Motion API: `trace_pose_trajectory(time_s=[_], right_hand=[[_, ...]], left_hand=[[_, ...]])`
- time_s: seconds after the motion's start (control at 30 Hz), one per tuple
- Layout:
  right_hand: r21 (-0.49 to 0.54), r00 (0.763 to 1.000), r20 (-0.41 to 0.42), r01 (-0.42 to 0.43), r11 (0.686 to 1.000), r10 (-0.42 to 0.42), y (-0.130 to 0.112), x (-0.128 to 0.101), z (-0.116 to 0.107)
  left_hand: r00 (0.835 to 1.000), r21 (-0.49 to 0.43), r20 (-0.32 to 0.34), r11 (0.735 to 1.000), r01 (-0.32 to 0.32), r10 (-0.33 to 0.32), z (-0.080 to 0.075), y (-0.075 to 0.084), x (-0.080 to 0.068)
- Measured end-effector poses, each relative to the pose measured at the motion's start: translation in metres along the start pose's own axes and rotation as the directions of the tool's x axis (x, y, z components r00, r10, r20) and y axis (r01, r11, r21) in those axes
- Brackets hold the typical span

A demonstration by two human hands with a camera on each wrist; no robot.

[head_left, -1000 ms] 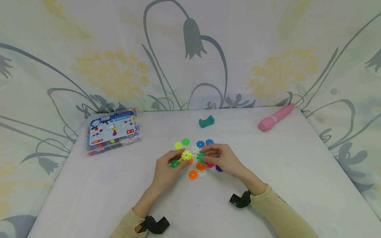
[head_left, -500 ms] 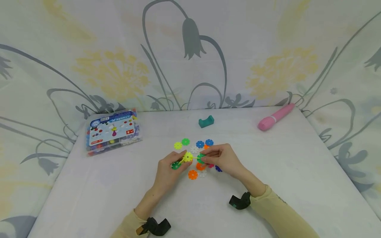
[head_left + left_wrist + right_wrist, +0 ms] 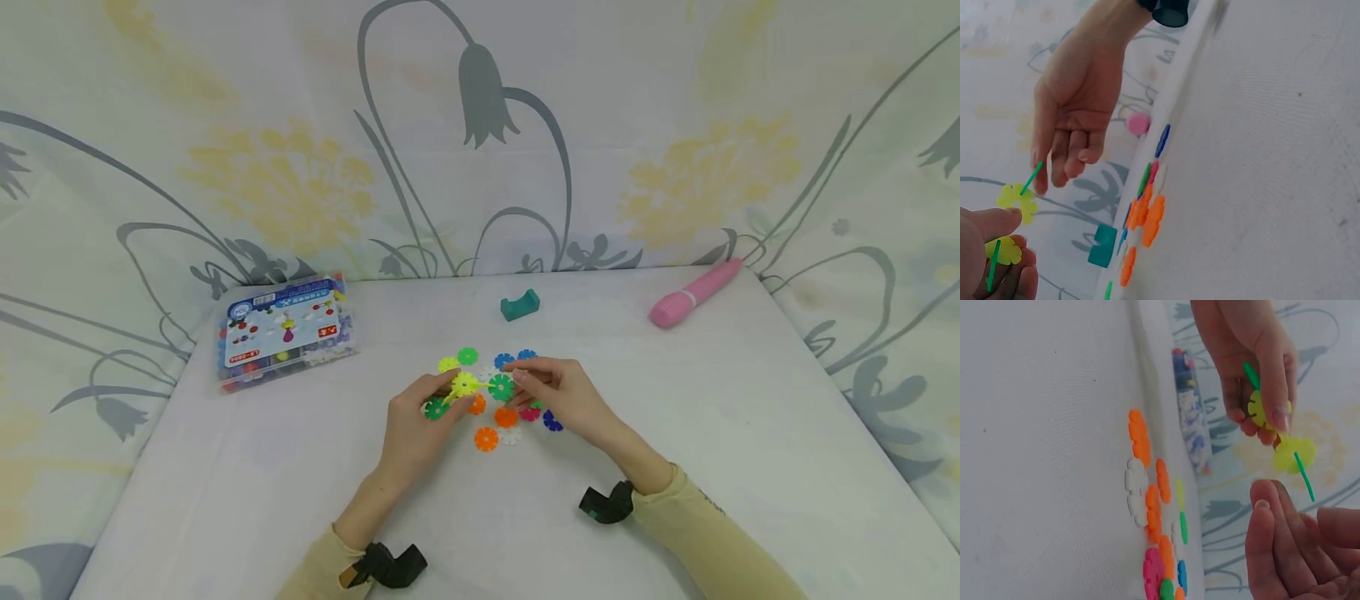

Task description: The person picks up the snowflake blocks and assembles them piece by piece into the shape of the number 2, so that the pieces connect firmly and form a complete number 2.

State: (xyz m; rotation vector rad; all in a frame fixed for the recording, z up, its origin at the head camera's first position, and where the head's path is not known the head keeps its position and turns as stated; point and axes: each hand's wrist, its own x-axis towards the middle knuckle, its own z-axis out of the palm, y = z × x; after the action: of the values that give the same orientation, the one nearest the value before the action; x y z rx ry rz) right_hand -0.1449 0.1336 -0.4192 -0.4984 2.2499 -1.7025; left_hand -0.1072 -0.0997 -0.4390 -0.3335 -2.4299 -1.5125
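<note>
My left hand (image 3: 416,421) pinches a small joined build of notched plastic snowflake discs between thumb and fingers, raised over the table. Yellow discs (image 3: 464,384) form its middle, with one green disc (image 3: 501,387) slotted on the right end and another green disc (image 3: 436,408) on the left. In the right wrist view, the right-end green disc (image 3: 1304,477) stands edge-on in a yellow disc (image 3: 1294,455). My right hand (image 3: 568,396) is just right of that green disc, its thumb apart from the loosely bent fingers and nothing between them.
Loose discs lie below the hands, among them orange (image 3: 486,439), dark blue (image 3: 552,421) and lime green (image 3: 468,357) ones. A clear lidded case (image 3: 285,333) stands back left. Behind the discs are a teal curved block (image 3: 521,305) and, farther right, a pink cylindrical object (image 3: 696,293).
My right hand has let go of the right-end green disc, and its thumb and fingers have parted. The build in my left hand has shifted slightly up and left.
</note>
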Motion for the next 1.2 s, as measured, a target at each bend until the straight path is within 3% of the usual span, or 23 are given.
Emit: trace_pose_trajectory(time_s=[0.13, 0.43, 0.8, 1.03, 1.2], right_hand=[[0.022, 1.000, 0.018, -0.003, 1.000, 0.003, 0.0022, 0.0023, 0.0011], [0.069, 0.998, 0.031, -0.065, 0.995, 0.063, 0.0008, -0.0004, 0.0048], [0.129, 0.996, 0.077, -0.053, 0.990, 0.044, 0.0005, -0.0008, 0.0061], [0.078, 0.997, 0.055, -0.052, 0.996, 0.048, 0.0030, 0.0004, 0.0047], [0.014, 0.997, 0.073, -0.032, 0.999, 0.031, 0.0041, 0.0004, 0.0050]], left_hand=[[0.999, -0.035, -0.030, 0.999, 0.030, -0.031, -0.0028, -0.0005, 0.0023], [0.999, -0.034, -0.004, 0.998, 0.052, -0.052, -0.0007, -0.0007, 0.0010], [0.995, -0.090, 0.036, 0.991, 0.100, -0.098, -0.0059, -0.0001, 0.0024], [0.988, -0.081, 0.151, 0.996, 0.037, -0.025, -0.0067, -0.0022, 0.0034], [0.954, -0.133, 0.300, 0.989, 0.070, -0.027, -0.0074, 0.0001, 0.0026]])
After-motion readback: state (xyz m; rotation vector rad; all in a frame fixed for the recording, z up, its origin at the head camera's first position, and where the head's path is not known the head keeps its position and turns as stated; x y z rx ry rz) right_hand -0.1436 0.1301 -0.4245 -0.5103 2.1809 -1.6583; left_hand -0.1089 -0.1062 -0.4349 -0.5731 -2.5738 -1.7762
